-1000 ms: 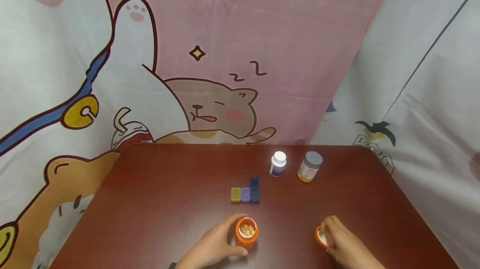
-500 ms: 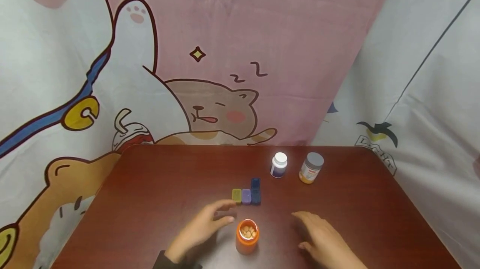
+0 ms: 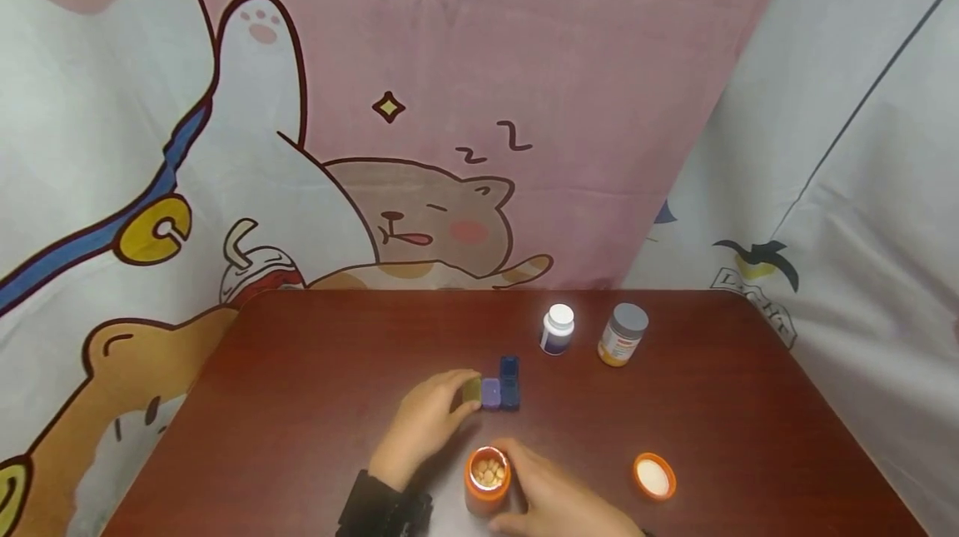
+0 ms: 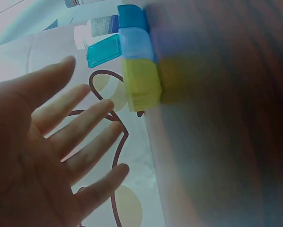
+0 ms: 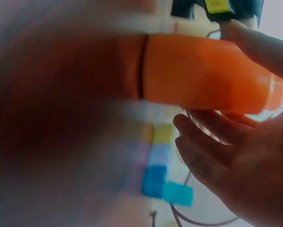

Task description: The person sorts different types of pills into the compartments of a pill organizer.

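Observation:
An open orange pill bottle [image 3: 485,494] with tan tablets inside stands on the table, with my right hand [image 3: 558,491] gripping its right side. The right wrist view shows the thumb on one side of the bottle and fingers [image 5: 203,156] on the other. My left hand [image 3: 427,420] is at the yellow end of a small pill organizer [image 3: 490,393], thumb and fingertips near that end. In the left wrist view its fingers [image 4: 92,156] are spread and relaxed, just short of the yellow compartment [image 4: 141,85]. The organizer's dark blue lid [image 3: 509,367] stands raised; the purple and yellow ones are down.
The orange cap [image 3: 654,477] lies on the right, white inside up. Farther back stand a white-capped bottle [image 3: 558,330] and a grey-lidded jar [image 3: 623,335]. A patterned cloth [image 3: 584,104] hangs behind the brown table [image 3: 337,337].
The right hand has let go of the cap and come left to the orange bottle, which has shifted slightly nearer. The left hand has left the bottle and reached forward to the organizer.

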A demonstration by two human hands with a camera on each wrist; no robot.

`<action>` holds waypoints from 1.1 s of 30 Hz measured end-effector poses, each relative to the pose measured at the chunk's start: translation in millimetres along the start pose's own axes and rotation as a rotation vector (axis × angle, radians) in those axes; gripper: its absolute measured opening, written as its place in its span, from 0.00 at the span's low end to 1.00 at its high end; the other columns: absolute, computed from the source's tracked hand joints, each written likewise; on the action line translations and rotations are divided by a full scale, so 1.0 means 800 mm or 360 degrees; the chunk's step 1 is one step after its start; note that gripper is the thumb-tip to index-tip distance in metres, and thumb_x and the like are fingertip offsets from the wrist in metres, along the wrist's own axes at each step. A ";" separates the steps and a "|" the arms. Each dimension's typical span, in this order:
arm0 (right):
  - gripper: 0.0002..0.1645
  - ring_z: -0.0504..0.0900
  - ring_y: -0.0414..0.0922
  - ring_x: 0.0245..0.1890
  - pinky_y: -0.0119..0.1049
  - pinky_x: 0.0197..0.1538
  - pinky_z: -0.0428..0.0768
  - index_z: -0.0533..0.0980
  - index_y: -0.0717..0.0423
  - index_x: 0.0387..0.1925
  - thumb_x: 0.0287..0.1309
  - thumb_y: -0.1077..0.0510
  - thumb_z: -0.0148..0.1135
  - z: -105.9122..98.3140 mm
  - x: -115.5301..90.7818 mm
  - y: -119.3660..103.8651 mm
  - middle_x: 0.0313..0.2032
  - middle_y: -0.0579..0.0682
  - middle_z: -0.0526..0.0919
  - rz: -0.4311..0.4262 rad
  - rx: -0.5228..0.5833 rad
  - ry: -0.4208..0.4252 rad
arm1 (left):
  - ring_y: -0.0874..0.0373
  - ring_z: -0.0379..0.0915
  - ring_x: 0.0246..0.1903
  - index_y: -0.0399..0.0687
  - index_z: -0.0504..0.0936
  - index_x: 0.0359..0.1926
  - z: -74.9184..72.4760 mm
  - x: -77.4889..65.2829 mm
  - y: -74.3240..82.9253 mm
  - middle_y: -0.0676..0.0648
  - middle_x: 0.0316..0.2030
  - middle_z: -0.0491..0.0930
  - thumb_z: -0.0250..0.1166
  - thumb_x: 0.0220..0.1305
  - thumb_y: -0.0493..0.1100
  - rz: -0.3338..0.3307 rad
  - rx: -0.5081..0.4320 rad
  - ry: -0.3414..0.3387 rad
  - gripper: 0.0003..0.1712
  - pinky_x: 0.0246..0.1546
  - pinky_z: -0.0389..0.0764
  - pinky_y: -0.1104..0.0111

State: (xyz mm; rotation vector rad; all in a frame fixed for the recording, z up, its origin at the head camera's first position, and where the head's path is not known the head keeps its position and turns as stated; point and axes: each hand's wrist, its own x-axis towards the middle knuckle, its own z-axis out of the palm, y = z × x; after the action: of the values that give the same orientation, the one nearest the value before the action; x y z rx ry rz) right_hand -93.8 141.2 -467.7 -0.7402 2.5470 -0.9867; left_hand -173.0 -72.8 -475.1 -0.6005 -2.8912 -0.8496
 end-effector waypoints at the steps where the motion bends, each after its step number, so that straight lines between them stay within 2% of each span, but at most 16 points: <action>1: 0.41 0.74 0.33 0.52 0.33 0.57 0.76 0.63 0.40 0.63 0.50 0.38 0.71 0.003 0.003 0.000 0.51 0.35 0.75 -0.0026 0.0051 -0.0004 | 0.48 0.75 0.59 0.51 0.79 0.59 0.002 0.001 0.000 0.46 0.59 0.80 0.67 0.61 0.51 0.0008 0.0022 -0.0001 0.26 0.59 0.75 0.50; 4: 0.38 0.76 0.29 0.45 0.28 0.50 0.76 0.63 0.41 0.59 0.51 0.40 0.71 0.009 0.009 0.001 0.45 0.33 0.76 -0.0067 0.0210 -0.0001 | 0.47 0.76 0.58 0.48 0.79 0.59 0.008 0.003 -0.001 0.45 0.58 0.80 0.68 0.61 0.50 0.0010 0.0068 -0.0011 0.26 0.59 0.75 0.50; 9: 0.37 0.77 0.30 0.41 0.29 0.46 0.77 0.64 0.43 0.54 0.48 0.42 0.74 0.010 0.012 0.004 0.40 0.35 0.78 -0.0012 0.0370 0.0086 | 0.47 0.76 0.58 0.47 0.78 0.60 0.017 0.004 -0.004 0.44 0.59 0.79 0.68 0.61 0.49 0.0008 0.0128 -0.0020 0.26 0.59 0.74 0.49; 12: 0.35 0.79 0.33 0.43 0.32 0.47 0.78 0.66 0.41 0.51 0.45 0.42 0.77 0.006 0.012 0.010 0.41 0.35 0.80 -0.0022 0.0282 0.0245 | 0.47 0.77 0.56 0.46 0.77 0.60 0.019 0.004 -0.005 0.44 0.58 0.80 0.68 0.61 0.49 0.0008 0.0154 -0.0017 0.27 0.58 0.75 0.49; 15: 0.35 0.81 0.35 0.46 0.36 0.50 0.80 0.69 0.39 0.50 0.42 0.43 0.79 -0.004 0.015 0.017 0.44 0.35 0.82 -0.0037 0.0143 0.0475 | 0.48 0.79 0.53 0.46 0.78 0.59 0.018 0.003 -0.004 0.45 0.55 0.81 0.69 0.60 0.49 0.0016 0.0196 0.0017 0.27 0.55 0.78 0.51; 18: 0.36 0.81 0.36 0.47 0.41 0.51 0.81 0.71 0.38 0.51 0.40 0.48 0.81 -0.018 0.020 0.026 0.46 0.34 0.83 -0.0047 0.0063 0.0693 | 0.50 0.80 0.51 0.47 0.80 0.56 0.015 0.004 -0.004 0.46 0.53 0.82 0.70 0.58 0.49 0.0027 0.0248 0.0068 0.26 0.52 0.80 0.53; 20: 0.37 0.80 0.35 0.45 0.39 0.50 0.81 0.73 0.37 0.52 0.38 0.51 0.82 -0.029 0.024 0.033 0.46 0.32 0.81 -0.0048 0.0015 0.0796 | 0.51 0.80 0.49 0.47 0.81 0.55 0.014 0.005 -0.004 0.47 0.52 0.83 0.71 0.57 0.49 0.0032 0.0264 0.0090 0.25 0.51 0.80 0.54; 24: 0.40 0.78 0.35 0.44 0.37 0.49 0.79 0.76 0.42 0.56 0.35 0.56 0.82 -0.049 0.035 0.045 0.47 0.35 0.80 -0.0082 -0.0106 0.0886 | 0.52 0.81 0.46 0.46 0.82 0.51 0.014 0.006 -0.004 0.48 0.48 0.84 0.73 0.53 0.47 0.0054 0.0257 0.0132 0.24 0.47 0.82 0.56; 28: 0.44 0.81 0.42 0.44 0.42 0.48 0.80 0.74 0.47 0.58 0.34 0.55 0.83 -0.062 0.050 0.056 0.49 0.43 0.83 -0.0073 -0.0310 0.0940 | 0.53 0.81 0.42 0.45 0.84 0.47 0.016 0.006 -0.003 0.48 0.44 0.85 0.74 0.51 0.44 0.0064 0.0251 0.0164 0.21 0.44 0.83 0.57; 33: 0.42 0.82 0.45 0.38 0.43 0.45 0.78 0.72 0.48 0.51 0.30 0.53 0.85 -0.070 0.063 0.067 0.42 0.46 0.86 -0.0034 -0.0532 0.0951 | 0.52 0.82 0.42 0.45 0.84 0.46 0.018 0.003 -0.001 0.48 0.45 0.85 0.74 0.50 0.42 0.0061 0.0233 0.0175 0.20 0.44 0.83 0.56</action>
State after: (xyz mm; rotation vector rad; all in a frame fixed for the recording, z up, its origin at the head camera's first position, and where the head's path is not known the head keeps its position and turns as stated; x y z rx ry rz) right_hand -179.5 176.0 -470.2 -0.6215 3.2868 -0.8979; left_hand -175.1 -64.4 -487.1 -0.5735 -2.8016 -0.6382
